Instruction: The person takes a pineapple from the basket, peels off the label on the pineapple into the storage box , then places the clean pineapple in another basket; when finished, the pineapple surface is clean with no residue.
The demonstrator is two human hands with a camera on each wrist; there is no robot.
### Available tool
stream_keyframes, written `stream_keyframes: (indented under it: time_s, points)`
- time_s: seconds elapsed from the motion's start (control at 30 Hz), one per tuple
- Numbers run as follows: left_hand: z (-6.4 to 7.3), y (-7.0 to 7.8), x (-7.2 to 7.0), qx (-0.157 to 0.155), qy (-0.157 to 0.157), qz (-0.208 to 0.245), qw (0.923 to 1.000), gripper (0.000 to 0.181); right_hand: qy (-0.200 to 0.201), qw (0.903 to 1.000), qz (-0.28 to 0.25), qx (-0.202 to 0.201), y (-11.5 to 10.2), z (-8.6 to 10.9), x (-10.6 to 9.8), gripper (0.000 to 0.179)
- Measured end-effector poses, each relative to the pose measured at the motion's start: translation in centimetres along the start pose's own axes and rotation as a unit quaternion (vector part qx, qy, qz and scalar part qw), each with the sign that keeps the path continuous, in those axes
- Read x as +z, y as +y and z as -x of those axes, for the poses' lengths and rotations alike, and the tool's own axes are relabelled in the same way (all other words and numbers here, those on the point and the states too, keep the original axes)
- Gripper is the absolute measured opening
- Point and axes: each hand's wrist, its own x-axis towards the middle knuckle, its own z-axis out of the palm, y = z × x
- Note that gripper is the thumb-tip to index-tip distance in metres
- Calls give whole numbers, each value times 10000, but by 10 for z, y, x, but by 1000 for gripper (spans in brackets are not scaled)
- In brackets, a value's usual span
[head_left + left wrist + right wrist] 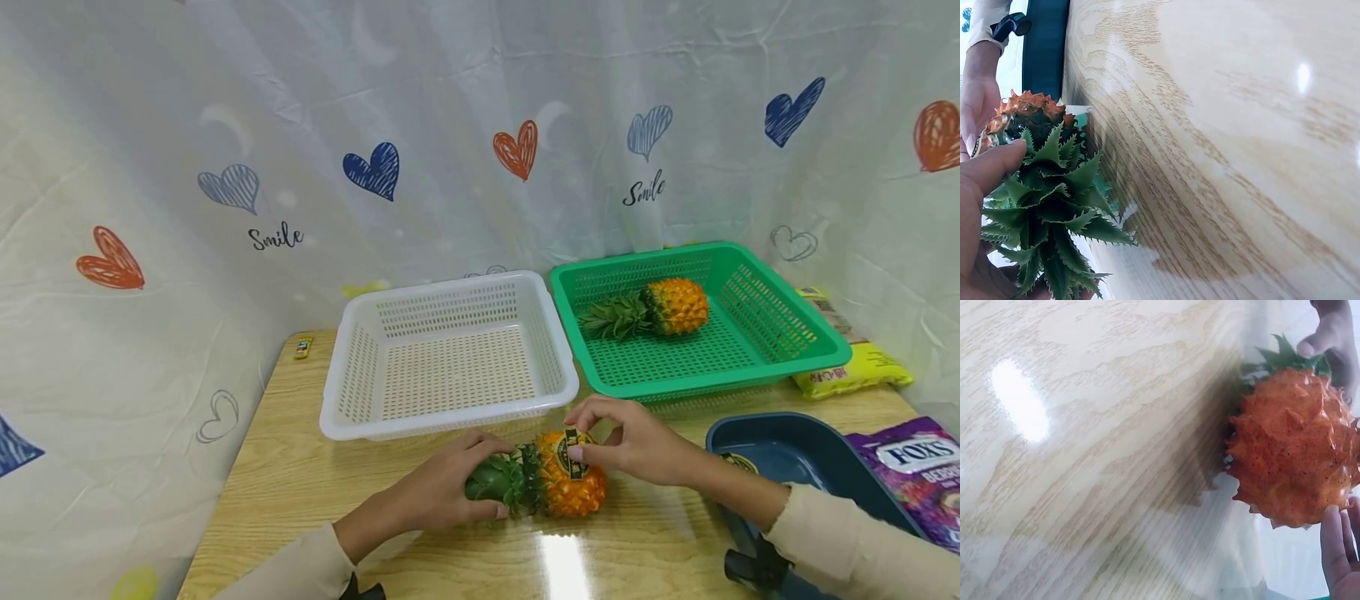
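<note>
A pineapple with an orange body [573, 492] and green leaves lies on the table in front of the white basket. My left hand [453, 487] grips its leafy crown [1054, 212], with the thumb along the near side. On the body is a black-and-gold sticker [576, 468]. My right hand [637, 442] pinches the sticker between thumb and forefinger, against the fruit. In the right wrist view, fingers [1335, 550] of the right hand touch the spiky skin [1291, 450] low on the body.
Behind stand a white basket [348, 425] and a green basket [720, 371] with a second pineapple [678, 307] in it. To the right are a dark blue tray [795, 442], a purple Fox's bag [911, 467] and a yellow bag [847, 379]. A small yellow packet [303, 347] lies far left.
</note>
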Motion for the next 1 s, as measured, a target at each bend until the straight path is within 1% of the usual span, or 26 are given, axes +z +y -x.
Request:
stream_keyframes:
  time_s: [0.37, 0.5, 0.6, 0.73, 1.0]
  points:
    - [0, 0, 0, 29, 49, 11, 10000, 69, -217, 9994, -258, -56, -1, -1, -4, 13]
    - [0, 0, 0, 43, 37, 58, 10000, 69, -197, 9988, -406, -192, -4, -1, -5, 11]
    - [0, -1, 0, 47, 18, 92, 9999, 69, -100, 9991, -329, -229, -8, -1, -8, 11]
    - [0, -1, 0, 33, -17, 124, 9999, 69, -77, 9996, -210, -142, -10, -1, -11, 12]
    - [0, -1, 0, 20, -39, 109, 9999, 69, -108, 9993, -331, -110, -12, 1, -11, 10]
